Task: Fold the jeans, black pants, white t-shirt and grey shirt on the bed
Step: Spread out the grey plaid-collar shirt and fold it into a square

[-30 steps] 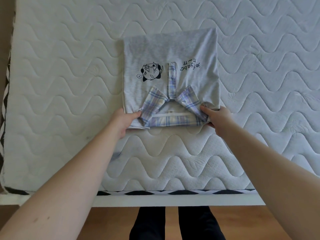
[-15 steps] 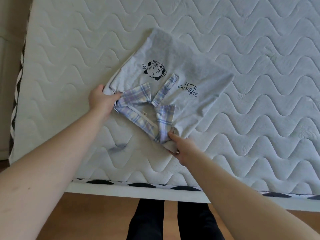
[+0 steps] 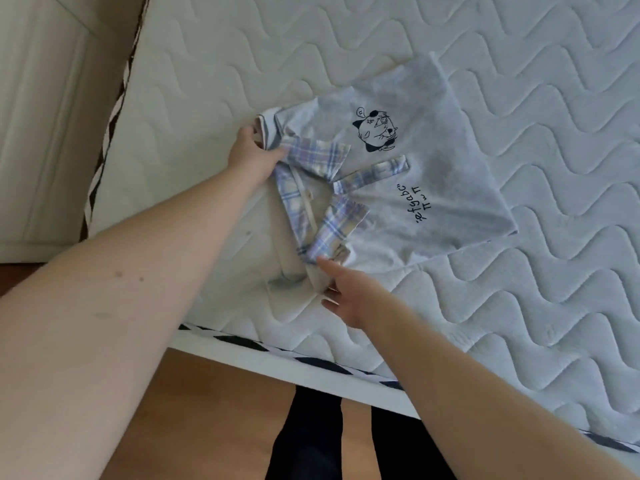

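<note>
While the folded grey shirt (image 3: 415, 174) lies skewed on the mattress (image 3: 519, 306) nr its front edge, L hand (image 3: 254, 157) grips the collar-side corner w/ curled fingers, R hand (image 3: 349, 294) pinches the opp. corner nr the plaid collar (image 3: 318, 202).

Both bare forearms reach forward from the lower corners of the view. The left arm stretches diagonally up to the left hand (image 3: 251, 155), whose fingers and thumb are curled and pinching cloth at a corner near the bed's left side. The right arm comes in from the lower right; the right hand (image 3: 349, 296) sits near the bed's near edge, index finger extended, the other fingers curled under a fold of fabric.
</note>
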